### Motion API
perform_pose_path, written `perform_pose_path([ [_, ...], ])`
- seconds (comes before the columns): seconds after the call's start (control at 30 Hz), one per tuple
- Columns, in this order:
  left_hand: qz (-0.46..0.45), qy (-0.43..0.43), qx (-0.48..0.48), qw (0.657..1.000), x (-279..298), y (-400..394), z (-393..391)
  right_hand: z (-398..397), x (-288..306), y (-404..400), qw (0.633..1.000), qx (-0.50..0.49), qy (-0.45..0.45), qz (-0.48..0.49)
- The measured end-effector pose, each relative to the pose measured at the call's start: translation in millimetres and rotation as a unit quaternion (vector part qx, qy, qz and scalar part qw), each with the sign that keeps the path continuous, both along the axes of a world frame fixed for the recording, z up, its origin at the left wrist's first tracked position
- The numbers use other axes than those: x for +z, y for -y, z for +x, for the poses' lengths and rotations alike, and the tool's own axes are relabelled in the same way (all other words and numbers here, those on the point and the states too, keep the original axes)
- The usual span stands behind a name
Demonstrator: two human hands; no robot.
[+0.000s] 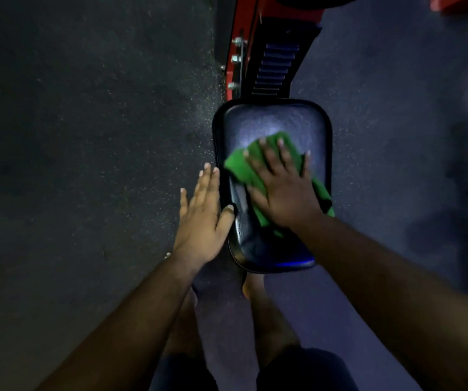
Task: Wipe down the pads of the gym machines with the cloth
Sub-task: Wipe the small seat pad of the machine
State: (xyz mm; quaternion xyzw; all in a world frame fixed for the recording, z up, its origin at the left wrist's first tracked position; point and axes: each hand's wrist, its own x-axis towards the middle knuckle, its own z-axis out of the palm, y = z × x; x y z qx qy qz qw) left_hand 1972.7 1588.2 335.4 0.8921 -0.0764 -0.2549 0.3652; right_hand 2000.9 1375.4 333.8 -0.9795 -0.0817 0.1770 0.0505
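Note:
A black padded seat (269, 119) of a gym machine sits in the middle of the view, shiny where light hits it. A green cloth (241, 167) lies spread on the pad. My right hand (280, 187) presses flat on the cloth with straight, spread fingers. My left hand (203, 213) rests against the pad's left edge, fingers straight and thumb touching the rim. Part of the cloth is hidden under my right hand.
The red frame (244, 32) with bolts and a black slotted post (277, 66) rises beyond the pad. Dark speckled rubber floor (86, 136) lies all around. My legs and feet (255, 289) stand just below the pad. Another red part (458, 4) shows at top right.

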Motion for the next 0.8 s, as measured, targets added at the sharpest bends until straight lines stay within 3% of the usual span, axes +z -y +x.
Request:
perform_pose_path([
  [0.1,-0.002,0.025,0.035,0.999,-7.6,-3.9,4.7,63.0,-9.7,-25.1,0.995,-0.097,0.01,0.006],
  [0.17,-0.008,0.035,0.07,0.997,-12.1,-6.9,6.8,60.1,-9.1,-40.3,0.996,-0.089,0.013,0.008],
  [0.33,-0.022,0.038,0.102,0.994,-8.7,-5.7,0.2,-68.7,11.2,-42.4,0.998,0.055,0.006,0.029],
  [0.47,-0.015,0.025,0.048,0.998,0.0,6.9,-11.5,-147.4,12.8,16.4,0.999,0.036,0.023,-0.015],
  [0.53,-0.014,0.022,0.026,0.999,-1.7,10.0,-16.8,-152.3,10.0,42.5,0.999,-0.011,0.014,-0.031],
  [0.63,-0.018,0.027,0.029,0.999,-6.7,10.1,-20.6,-133.0,8.6,15.3,0.993,-0.112,0.017,-0.042],
  [0.8,-0.016,0.062,0.052,0.997,-5.9,4.8,-22.5,-97.3,6.2,-53.5,0.999,0.024,0.023,-0.006],
])
